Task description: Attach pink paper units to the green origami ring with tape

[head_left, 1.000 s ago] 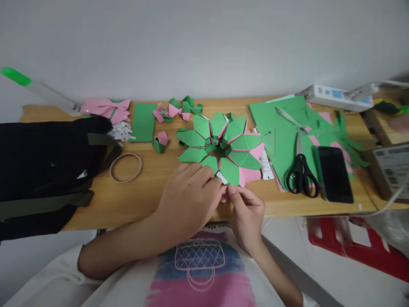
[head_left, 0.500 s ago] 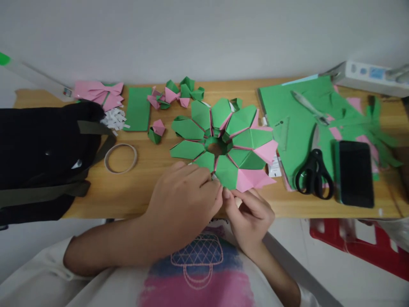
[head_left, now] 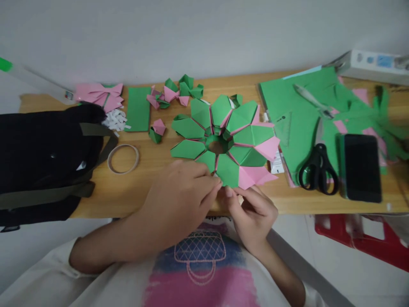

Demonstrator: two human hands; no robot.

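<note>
A ring-shaped paper flower (head_left: pixel 227 170) with green petals and pink folded parts lies at the middle of the table, a round hole at its centre. My left hand (head_left: pixel 185 200) is closed at its near left edge and covers part of a petal; its fingertips pinch at the near rim. Just right of it, my right hand (head_left: pixel 252 209) has thumb and forefinger pressed together close below the nearest green petal. What lies between the fingertips of either hand is too small to make out.
On the wooden table (head_left: pixel 143 196) are a tape roll (head_left: pixel 123 159), folded paper pieces (head_left: pixel 159 128), a green paper stack (head_left: pixel 138 109), a black bag (head_left: pixel 47 157), scissors (head_left: pixel 318 170), a phone (head_left: pixel 362 167), a utility knife (head_left: pixel 311 100) and green sheets (head_left: pixel 287 98).
The fingertips of my two hands have come slightly apart near the flower's front edge. The view has tilted a little; the flower stays almost in place.
</note>
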